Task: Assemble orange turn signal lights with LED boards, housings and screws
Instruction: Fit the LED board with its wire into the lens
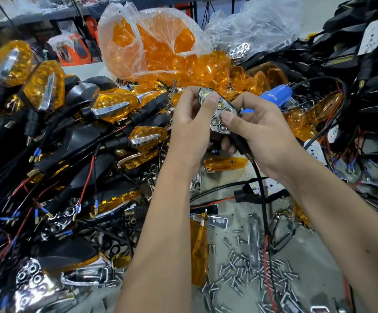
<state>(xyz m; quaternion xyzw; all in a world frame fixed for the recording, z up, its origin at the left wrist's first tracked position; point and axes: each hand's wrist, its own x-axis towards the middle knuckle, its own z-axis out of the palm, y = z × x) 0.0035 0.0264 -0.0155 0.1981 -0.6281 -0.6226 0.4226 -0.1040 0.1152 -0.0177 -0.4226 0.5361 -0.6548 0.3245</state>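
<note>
- across the left half of the bench, a heap of finished turn signals point(45, 86) with orange lenses, chrome trims, black stems and tangled red and black wires.
- at the back, a clear plastic bag point(151, 41) spills loose orange lenses; a second clear bag point(258, 23) to its right holds chrome reflector pieces.
- on the right side, a pile of black housings point(364, 53) with wires trailing from it.
- left hand point(190, 125): fingers curled, thumb and fingertips pinching the upper left end of the chrome reflector point(219, 109).
- right hand point(260, 134): wrapped around the black housing behind the reflector, thumb pressed flat on the reflector's face.
- that reflector, with led points showing in its hexagonal cells, is held up between both hands above the middle of the bench; a black cable point(261, 188) hangs from the unit down toward the near edge.
- just behind the right hand, a blue tool point(274, 94) lies among the lenses.
- one loose orange lens point(225, 163) lies on the bench below the hands.
- near the front right, small silver screws point(246, 269) lie scattered on the bare surface.
</note>
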